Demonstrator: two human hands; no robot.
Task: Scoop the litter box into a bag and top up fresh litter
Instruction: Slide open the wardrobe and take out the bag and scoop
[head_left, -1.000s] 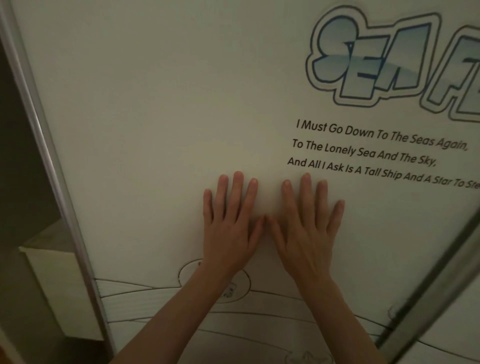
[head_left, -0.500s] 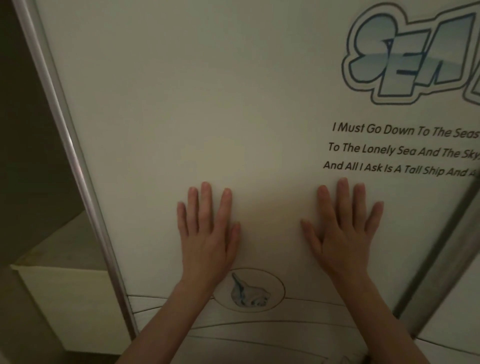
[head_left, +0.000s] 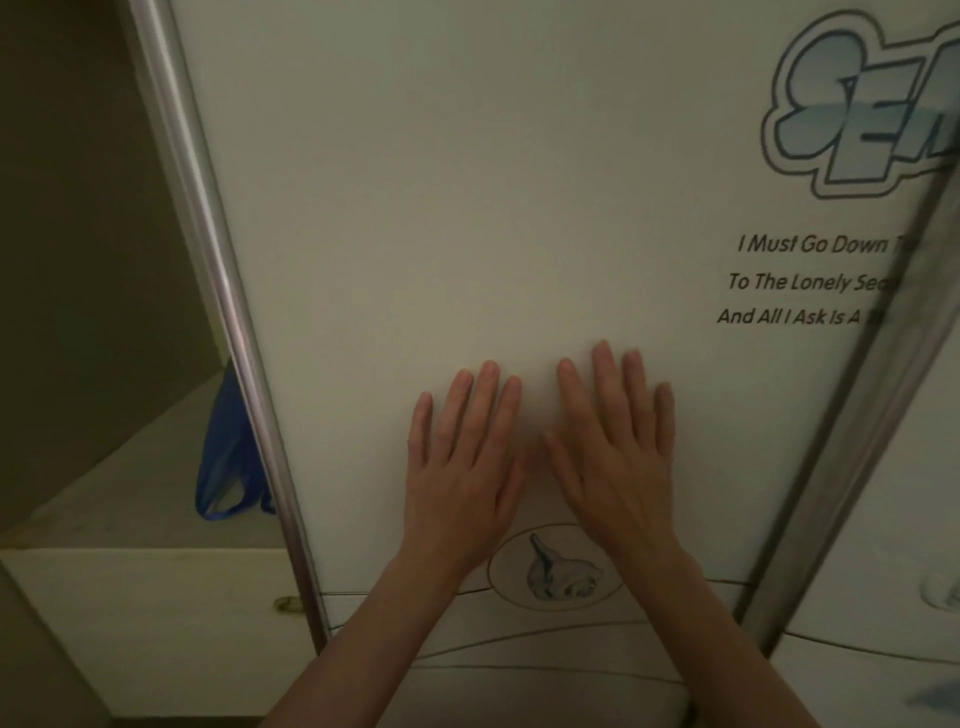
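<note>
My left hand (head_left: 460, 457) and my right hand (head_left: 615, 447) press flat, fingers straight, side by side on a white sliding door panel (head_left: 467, 208) printed with blue "SEA" lettering and lines of black text. Through the gap on the left, a blue plastic bag (head_left: 228, 462) lies on a pale shelf (head_left: 130, 478) inside the cupboard, partly hidden by the door's metal edge (head_left: 228, 322). No litter box or scoop is in view.
A second door panel (head_left: 893, 571) overlaps on the right behind a grey metal frame (head_left: 852, 441). The cupboard interior at the left is dark. A shell drawing sits in an oval just below my hands.
The door has slid to the right, widening the gap on the left and uncovering the blue bag. My hands have come close together again on the panel.
</note>
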